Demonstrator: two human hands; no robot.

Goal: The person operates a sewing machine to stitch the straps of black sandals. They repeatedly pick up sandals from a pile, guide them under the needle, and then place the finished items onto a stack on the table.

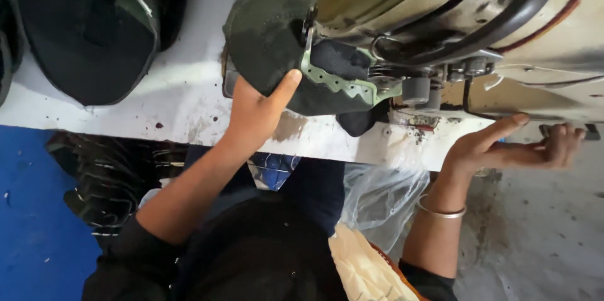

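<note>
Biggest thing in front of you is the sewing machine (478, 18), its worn cream and olive body filling the far right of the scene, dark belt curving over it. It sits on the white table (182, 96), scuffed and speckled with dirt, whose near edge runs just above your lap. Far left on that table lies a stack of dark shoe uppers (85, 30), well apart from both hands.

Now the work itself: the shoe upper (283, 49), olive and black with a pale green perforated trim, is fed in under the machine head. By the look of it you are stitching along that trim, with the piece already seated at the needle area. Your left hand (255, 109) is clamped on the near left edge of the upper, thumb pressed flat on top, fingers hidden beneath. Your right hand (513, 147) is well off to the right, fingers curled around a small dark lever at the machine's near edge, a silver bangle (440, 211) on the wrist.

So the upper lies directly under your left hand and well apart from the right. The next move would call for a steady turn of the piece with the left hand, keeping the trim edge lined up under the needle and your thumb clear of it.
</note>
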